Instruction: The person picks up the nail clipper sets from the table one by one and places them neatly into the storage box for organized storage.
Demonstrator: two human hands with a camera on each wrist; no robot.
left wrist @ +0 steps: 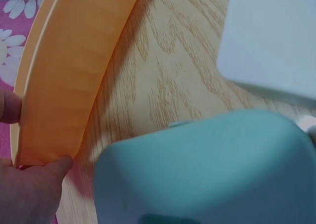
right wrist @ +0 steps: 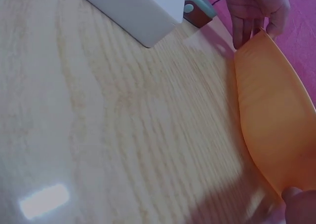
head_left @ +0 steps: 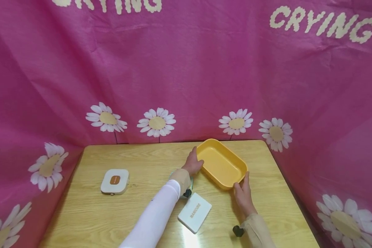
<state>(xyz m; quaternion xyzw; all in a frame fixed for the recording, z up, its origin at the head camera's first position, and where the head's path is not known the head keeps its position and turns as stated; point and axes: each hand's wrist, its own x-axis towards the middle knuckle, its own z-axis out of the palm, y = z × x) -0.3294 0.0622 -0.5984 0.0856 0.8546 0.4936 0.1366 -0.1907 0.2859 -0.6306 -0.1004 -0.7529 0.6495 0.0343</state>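
A yellow rectangular plastic tray (head_left: 222,165) with an empty inside is at the back right of the table, turned at an angle. My left hand (head_left: 193,162) grips its left end, the thumb (left wrist: 9,107) over the rim and fingers against the outer wall. At the near right corner my right hand (head_left: 244,197) holds the tray between thumb and fingers. Whether the tray's base touches the table, I cannot tell. Under my left wrist lies a teal case (left wrist: 207,169), mostly hidden in the head view. Close by is a white flat box (head_left: 194,212) lettered MANICURE.
A white rounded-square case (head_left: 114,181) with a brown label sits at the left of the wooden table (head_left: 142,162). Pink curtain (head_left: 186,69) with daisies and lettering hangs behind and along both sides of the table.
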